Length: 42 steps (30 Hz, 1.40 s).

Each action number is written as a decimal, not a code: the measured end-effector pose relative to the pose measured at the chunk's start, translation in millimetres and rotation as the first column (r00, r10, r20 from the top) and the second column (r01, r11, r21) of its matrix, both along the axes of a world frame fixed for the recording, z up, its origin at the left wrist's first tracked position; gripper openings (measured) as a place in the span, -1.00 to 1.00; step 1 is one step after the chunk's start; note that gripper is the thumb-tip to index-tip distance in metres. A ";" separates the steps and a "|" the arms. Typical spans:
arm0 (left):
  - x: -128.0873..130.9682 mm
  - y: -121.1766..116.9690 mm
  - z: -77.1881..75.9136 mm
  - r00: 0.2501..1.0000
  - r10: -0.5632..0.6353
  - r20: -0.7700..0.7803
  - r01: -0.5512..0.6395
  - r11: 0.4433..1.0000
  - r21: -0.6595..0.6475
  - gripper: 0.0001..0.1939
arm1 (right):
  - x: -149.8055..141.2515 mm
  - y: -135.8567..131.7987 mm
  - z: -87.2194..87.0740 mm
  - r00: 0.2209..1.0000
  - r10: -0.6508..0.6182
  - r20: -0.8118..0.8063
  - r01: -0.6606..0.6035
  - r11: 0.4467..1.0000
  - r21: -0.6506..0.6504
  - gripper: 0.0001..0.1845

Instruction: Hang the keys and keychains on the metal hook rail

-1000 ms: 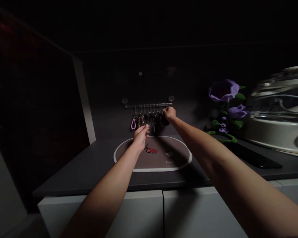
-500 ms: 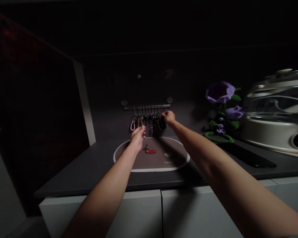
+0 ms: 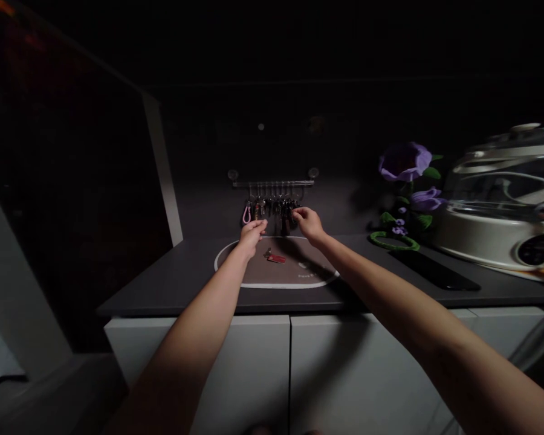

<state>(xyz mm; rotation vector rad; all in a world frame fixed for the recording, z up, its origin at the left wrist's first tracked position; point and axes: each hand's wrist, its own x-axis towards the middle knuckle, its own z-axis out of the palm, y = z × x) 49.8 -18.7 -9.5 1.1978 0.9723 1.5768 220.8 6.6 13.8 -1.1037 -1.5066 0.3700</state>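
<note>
Several bunches of keys [image 3: 272,207] hang on hooks from a clear rail [image 3: 274,183] fixed to the dark back wall. At the left end of the row is a pink strap loop [image 3: 247,213]. My right hand [image 3: 309,225] pinches at the dark keys [image 3: 288,222] on the right side; its fingertips are small and dim here. Lower left, my left hand [image 3: 252,235] hovers in front of the row, fingers loosely bent and nothing visible in them. Beneath the hands, a key with a red tag [image 3: 276,259] lies on the brown mat [image 3: 254,275].
A dark counter [image 3: 163,284] above white cabinet doors [image 3: 254,350] carries the mat. Right of my arm are purple flowers [image 3: 405,162] with a green ring base [image 3: 394,241], a black flat slab [image 3: 435,270] and a cream appliance with a clear cover [image 3: 476,232]. A panel edge [image 3: 163,169] stands at left.
My right hand has come down and left from the rail's right end toward the keys. My left hand's fingers have drawn closer together. The view has tilted down, so the cabinet doors show more.
</note>
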 end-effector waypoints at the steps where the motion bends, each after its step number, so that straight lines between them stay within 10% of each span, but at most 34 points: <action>1: -0.8 -0.8 -1.0 1.000 0.003 -0.021 -0.003 1.000 -0.008 -0.90 | -3.5 -5.7 -8.2 0.999 0.041 0.003 -0.041 0.999 -0.021 -0.83; 7: -5.8 -5.6 -6.2 0.942 -0.009 -0.334 -0.011 0.998 -0.057 -0.94 | -9.1 -35.6 -42.5 0.959 0.272 0.083 -0.259 0.955 -0.145 -0.80; 14: -19.2 -1.0 -12.9 0.788 -0.145 -0.598 0.106 0.989 -0.099 -0.94 | -1.1 -37.7 -48.6 0.904 0.202 0.377 -0.132 0.970 -0.203 -0.76; 23: -21.5 7.3 -17.4 0.592 -0.095 -0.800 0.161 0.987 0.002 -0.91 | -1.7 -29.8 -52.6 0.919 0.248 0.306 -0.159 0.944 -0.289 -0.76; 42: -4.1 -5.3 -6.1 0.869 -0.103 -0.484 0.184 0.975 0.124 -0.95 | -2.4 -20.0 -54.0 0.856 0.484 -0.181 -0.517 0.814 -0.266 -0.70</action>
